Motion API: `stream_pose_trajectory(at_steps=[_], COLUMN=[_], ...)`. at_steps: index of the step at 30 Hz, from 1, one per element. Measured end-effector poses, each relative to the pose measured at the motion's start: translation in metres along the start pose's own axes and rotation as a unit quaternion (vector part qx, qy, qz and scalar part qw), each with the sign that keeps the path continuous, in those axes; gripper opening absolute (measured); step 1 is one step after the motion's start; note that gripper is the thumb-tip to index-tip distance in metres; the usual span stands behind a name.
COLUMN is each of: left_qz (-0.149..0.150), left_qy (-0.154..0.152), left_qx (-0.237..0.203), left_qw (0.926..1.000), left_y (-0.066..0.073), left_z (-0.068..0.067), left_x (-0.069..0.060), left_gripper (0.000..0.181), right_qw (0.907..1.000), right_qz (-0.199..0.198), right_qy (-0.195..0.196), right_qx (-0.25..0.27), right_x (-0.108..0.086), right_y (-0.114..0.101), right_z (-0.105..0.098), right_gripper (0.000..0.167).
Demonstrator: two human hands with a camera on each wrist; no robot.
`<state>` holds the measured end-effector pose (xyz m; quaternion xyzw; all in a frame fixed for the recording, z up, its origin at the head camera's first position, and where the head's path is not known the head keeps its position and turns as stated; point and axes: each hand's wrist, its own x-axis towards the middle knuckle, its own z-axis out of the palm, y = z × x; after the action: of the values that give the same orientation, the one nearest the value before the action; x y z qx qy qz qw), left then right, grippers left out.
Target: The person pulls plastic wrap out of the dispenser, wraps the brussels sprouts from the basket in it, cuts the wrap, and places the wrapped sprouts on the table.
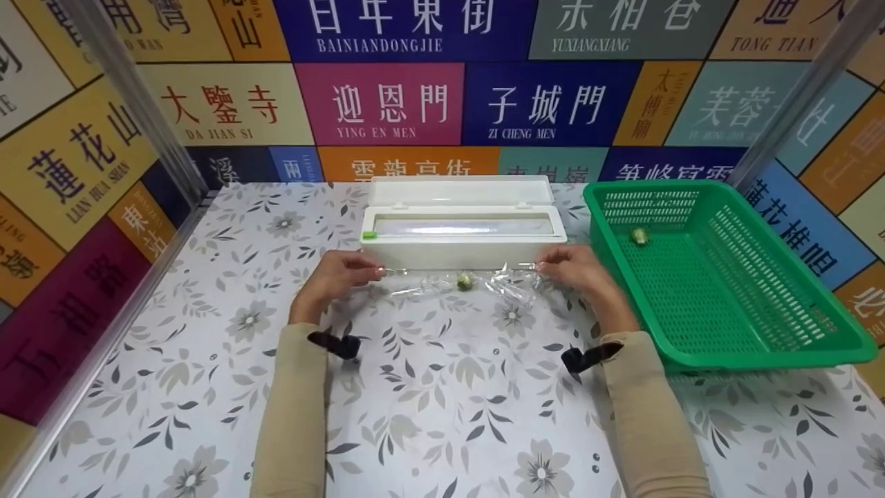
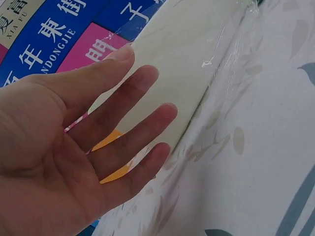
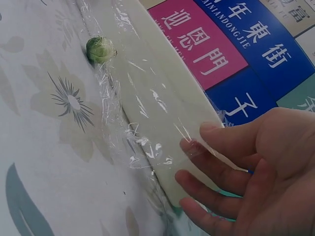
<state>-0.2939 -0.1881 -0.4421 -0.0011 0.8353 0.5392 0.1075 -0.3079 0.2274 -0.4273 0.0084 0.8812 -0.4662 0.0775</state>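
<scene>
In the head view, a small green Brussels sprout (image 1: 464,281) lies on the table between my hands, with clear cling film (image 1: 511,283) spread crumpled about it. My left hand (image 1: 343,272) pinches the film's left edge between thumb and forefinger; its other fingers stay loosely extended in the left wrist view. On the right side, my right hand (image 1: 575,267) pinches the opposite edge by the fingertips. Directly behind the film stands a white cling film dispenser (image 1: 463,256), its lid (image 1: 460,190) raised. The right wrist view shows film running over the sprout (image 3: 100,50) and against the dispenser's front.
A green plastic basket (image 1: 626,325) stands to the right, close to my right forearm, with another sprout (image 1: 639,236) inside. A green slider (image 1: 370,235) sits at the dispenser's left end. Behind the flower-patterned table (image 1: 429,429) rises a wall of coloured signs (image 1: 394,104).
</scene>
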Motion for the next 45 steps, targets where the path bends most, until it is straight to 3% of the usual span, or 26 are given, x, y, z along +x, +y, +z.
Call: stream_pose_trajectory(at_steps=[5,11,17,23,27,32,39,45], left_qz=[0.001,0.027,0.042,0.031,0.028,0.030,0.030,0.045], left_qy=[-0.008,-0.036,-0.050,-0.062,-0.063,-0.052,-0.052,-0.017], left_qx=[0.029,0.074,0.112,0.127,0.125,0.124,0.106,0.083], left_qw=[0.9995,0.9962,0.9916,0.9894,0.9897,0.9905,0.9925,0.9954], left_y=[-0.004,-0.008,-0.008,-0.006,-0.002,0.003,0.009,0.028], left_z=[-0.005,-0.007,-0.005,-0.006,-0.010,-0.016,-0.019,-0.009], left_x=[-0.003,-0.004,-0.004,-0.007,-0.010,-0.013,-0.015,-0.018], left_gripper=[0.019,0.016,0.013,0.014,0.021,0.025,0.027,0.025], right_qw=[0.9988,0.9962,0.9948,0.9958,0.9978,0.9994,0.9976,0.9968], right_qz=[0.002,0.011,0.003,0.005,0.000,-0.021,0.006,-0.002], right_qy=[-0.029,-0.060,-0.060,-0.053,-0.034,0.023,0.062,0.078], right_qx=[-0.038,-0.063,-0.082,-0.074,-0.057,-0.016,0.031,0.016], right_x=[0.000,-0.001,-0.001,-0.002,-0.003,-0.003,-0.006,-0.011], right_y=[0.001,-0.001,0.001,0.001,-0.002,-0.008,-0.018,-0.031], right_z=[0.000,0.000,0.003,0.005,0.003,0.002,0.004,0.007], right_gripper=[0.009,0.013,0.017,0.019,0.029,0.046,0.030,0.029])
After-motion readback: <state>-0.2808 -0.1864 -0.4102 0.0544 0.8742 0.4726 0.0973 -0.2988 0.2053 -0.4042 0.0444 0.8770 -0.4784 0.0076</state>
